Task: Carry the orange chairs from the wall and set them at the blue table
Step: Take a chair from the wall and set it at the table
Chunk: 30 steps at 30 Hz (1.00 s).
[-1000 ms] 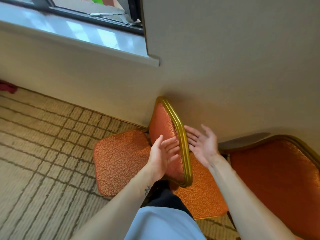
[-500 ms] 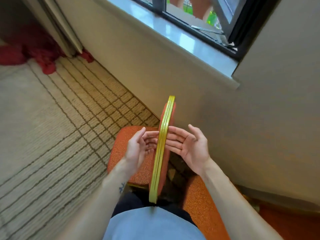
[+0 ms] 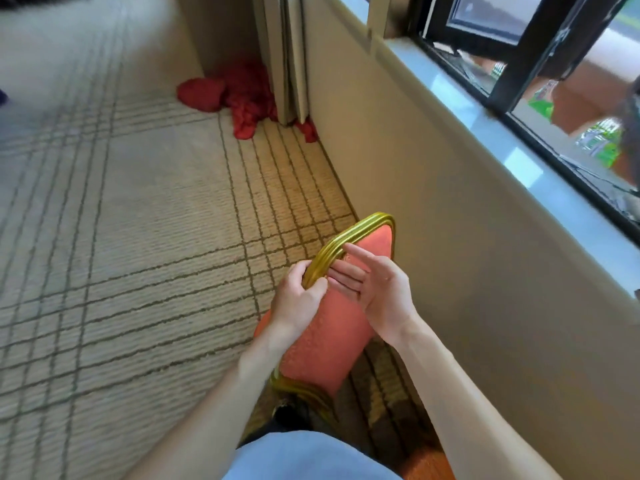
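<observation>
Orange chair (image 3: 325,344) seen from above by the person handling it, its padded back edged with a gold frame (image 3: 349,237). It is close in front of the person, just beside a cream wall (image 3: 433,237) below a window sill (image 3: 485,126). Its legs are hidden, so I cannot tell whether it rests on the floor. The left grip (image 3: 298,299), a bare hand, is closed around the gold frame at the top of the back, fingers curled over the rim. The right grip (image 3: 377,292) is open, its fingers straight and laid against the orange padding on the opposite face, the index finger lifted slightly. Beige carpet (image 3: 138,237) with dark grid lines covers the floor. Crumpled red cloth (image 3: 239,95) lies in the far corner, well apart from the chair.
</observation>
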Tool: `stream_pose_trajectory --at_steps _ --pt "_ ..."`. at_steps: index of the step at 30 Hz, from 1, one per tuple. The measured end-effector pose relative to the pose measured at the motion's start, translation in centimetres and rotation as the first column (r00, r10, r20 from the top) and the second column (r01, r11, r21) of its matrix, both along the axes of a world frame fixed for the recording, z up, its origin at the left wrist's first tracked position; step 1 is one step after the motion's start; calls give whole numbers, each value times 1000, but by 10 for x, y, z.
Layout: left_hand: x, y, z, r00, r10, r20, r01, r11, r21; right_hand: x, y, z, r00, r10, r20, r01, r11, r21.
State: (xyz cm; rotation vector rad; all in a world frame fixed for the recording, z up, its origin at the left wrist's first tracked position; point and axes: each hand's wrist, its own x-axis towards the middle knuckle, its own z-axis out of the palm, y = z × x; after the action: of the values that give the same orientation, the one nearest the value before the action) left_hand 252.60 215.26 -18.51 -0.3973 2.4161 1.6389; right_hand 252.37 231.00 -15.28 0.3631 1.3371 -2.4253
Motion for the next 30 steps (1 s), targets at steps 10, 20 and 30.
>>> stream_pose_trajectory --at_steps 10,20,30 --pt "-58 -22 -11 971 -87 -221 -11 913 -408 -53 -14 5 998 62 -30 -56 980 189" --pt "-134 -47 7 922 -316 -224 155 832 -533 -107 -41 17 918 159 -362 224 547 807" --pt "-176 -70 10 892 -413 -184 198 722 -663 -152 -76 -9 878 390 -276 194 237 952"
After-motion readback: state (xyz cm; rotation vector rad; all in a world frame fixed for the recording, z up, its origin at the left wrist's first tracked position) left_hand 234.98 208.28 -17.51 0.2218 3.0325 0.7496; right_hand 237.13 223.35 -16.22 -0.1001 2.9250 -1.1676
